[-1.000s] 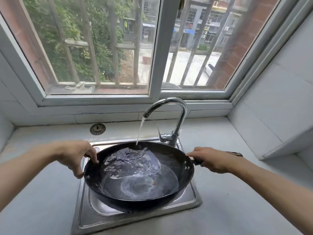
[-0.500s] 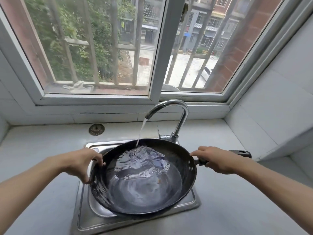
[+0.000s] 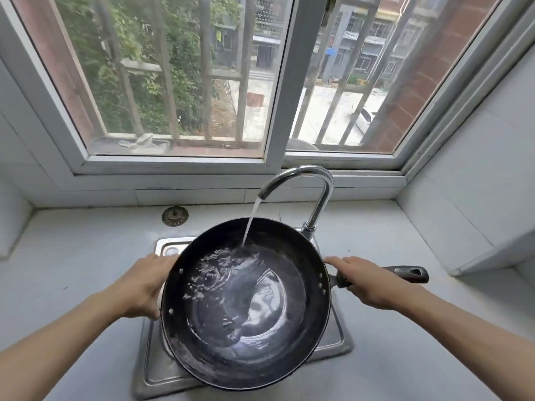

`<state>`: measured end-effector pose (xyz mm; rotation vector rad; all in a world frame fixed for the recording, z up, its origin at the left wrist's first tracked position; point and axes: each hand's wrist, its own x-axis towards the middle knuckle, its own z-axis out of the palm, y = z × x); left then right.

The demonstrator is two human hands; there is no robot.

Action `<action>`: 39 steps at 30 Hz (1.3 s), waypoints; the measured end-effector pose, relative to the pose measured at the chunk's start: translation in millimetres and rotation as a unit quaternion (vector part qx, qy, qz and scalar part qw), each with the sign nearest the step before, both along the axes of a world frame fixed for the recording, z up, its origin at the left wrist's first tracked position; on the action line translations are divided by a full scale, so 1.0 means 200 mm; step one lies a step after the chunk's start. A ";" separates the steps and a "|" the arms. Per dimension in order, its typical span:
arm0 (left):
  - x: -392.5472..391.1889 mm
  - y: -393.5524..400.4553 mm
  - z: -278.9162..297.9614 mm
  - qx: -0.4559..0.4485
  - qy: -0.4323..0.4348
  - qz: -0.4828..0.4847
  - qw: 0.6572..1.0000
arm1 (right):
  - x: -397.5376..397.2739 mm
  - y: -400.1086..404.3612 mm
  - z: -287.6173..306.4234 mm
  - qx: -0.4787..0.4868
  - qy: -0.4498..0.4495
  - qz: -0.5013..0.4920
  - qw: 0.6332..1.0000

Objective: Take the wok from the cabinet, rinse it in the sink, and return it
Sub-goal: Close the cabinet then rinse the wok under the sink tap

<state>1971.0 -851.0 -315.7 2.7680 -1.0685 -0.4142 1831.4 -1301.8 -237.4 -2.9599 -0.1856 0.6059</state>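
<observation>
Wok [image 3: 246, 308]: black, round, held over steel sink [image 3: 162, 369], nearly covering basin. Water stream [image 3: 251, 224] falling from curved chrome tap [image 3: 318, 195] into wok's far side; shallow water pooled and rippling inside. Left hand [image 3: 142, 287] curled around wok's left rim. Right hand [image 3: 367, 282] wrapped around long handle [image 3: 411, 274] at right. Pale countertop [image 3: 72, 256] around sink; barred window [image 3: 202, 82] behind.
</observation>
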 end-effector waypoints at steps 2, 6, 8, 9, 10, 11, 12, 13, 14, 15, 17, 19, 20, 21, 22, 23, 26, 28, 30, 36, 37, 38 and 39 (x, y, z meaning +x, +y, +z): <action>0.01 0.03 -0.02 0.011 -0.022 0.009 1.000 | 0.02 0.02 -0.06 0.016 -0.012 0.000 1.000; 0.04 0.07 -0.01 0.025 -0.068 0.039 0.997 | 0.08 0.07 -0.15 0.032 -0.050 -0.012 0.998; 0.06 0.08 -0.01 0.023 -0.089 0.055 0.994 | 0.11 0.09 -0.19 0.029 -0.069 -0.015 0.997; 0.07 0.08 -0.01 0.025 -0.097 0.063 0.993 | 0.13 0.10 -0.21 0.027 -0.076 -0.018 0.997; 0.08 0.08 -0.01 0.026 -0.104 0.071 0.992 | 0.15 0.11 -0.23 0.026 -0.080 -0.022 0.996; 0.09 0.08 -0.02 0.027 -0.109 0.079 0.991 | 0.17 0.11 -0.25 0.029 -0.083 -0.027 0.996; 0.11 0.08 -0.03 0.028 -0.116 0.083 0.989 | 0.19 0.11 -0.26 0.029 -0.087 -0.029 0.995; 0.12 0.08 -0.03 0.028 -0.122 0.087 0.988 | 0.21 0.11 -0.28 0.026 -0.092 -0.028 0.995; 0.13 0.08 -0.05 0.028 -0.126 0.089 0.988 | 0.23 0.10 -0.30 0.024 -0.097 -0.027 0.995; 0.14 0.08 -0.06 0.031 -0.130 0.091 0.987 | 0.24 0.10 -0.32 0.022 -0.104 -0.027 0.994; 0.16 0.06 -0.08 0.035 -0.139 0.094 0.985 | 0.27 0.09 -0.36 0.024 -0.116 -0.035 0.992; 0.17 0.03 -0.11 0.035 -0.146 0.104 0.983 | 0.29 0.08 -0.39 0.019 -0.125 -0.040 0.991; 0.17 0.02 -0.12 0.037 -0.149 0.109 0.982 | 0.30 0.07 -0.41 0.011 -0.134 -0.035 0.990; 0.17 0.01 -0.14 0.040 -0.155 0.112 0.981 | 0.31 0.06 -0.43 0.005 -0.144 -0.030 0.989; 0.17 0.00 -0.15 0.041 -0.165 0.115 0.979 | 0.31 0.05 -0.46 0.001 -0.155 -0.025 0.988; 0.17 0.00 -0.16 0.036 -0.174 0.120 0.977 | 0.31 0.04 -0.48 0.003 -0.166 -0.024 0.986; 0.14 -0.02 -0.19 0.018 -0.181 0.141 0.973 | 0.30 0.04 -0.51 0.027 -0.180 -0.032 0.983; 0.13 -0.02 -0.22 0.026 -0.180 0.149 0.972 | 0.29 0.04 -0.53 0.040 -0.186 -0.032 0.981; 0.11 -0.01 -0.25 0.032 -0.176 0.159 0.971 | 0.28 0.05 -0.55 0.052 -0.190 -0.029 0.980; 0.07 -0.01 -0.30 0.021 -0.176 0.182 0.967 | 0.27 0.05 -0.63 0.047 -0.192 -0.021 0.980; 0.07 0.00 -0.30 0.016 -0.175 0.184 0.967 | 0.27 0.04 -0.64 0.041 -0.192 -0.019 0.980; 0.06 0.00 -0.31 0.014 -0.170 0.185 0.968 | 0.28 0.04 -0.65 0.037 -0.192 -0.016 0.981; 0.05 0.00 -0.31 0.010 -0.164 0.187 0.969 | 0.28 0.04 -0.65 0.035 -0.191 -0.012 0.981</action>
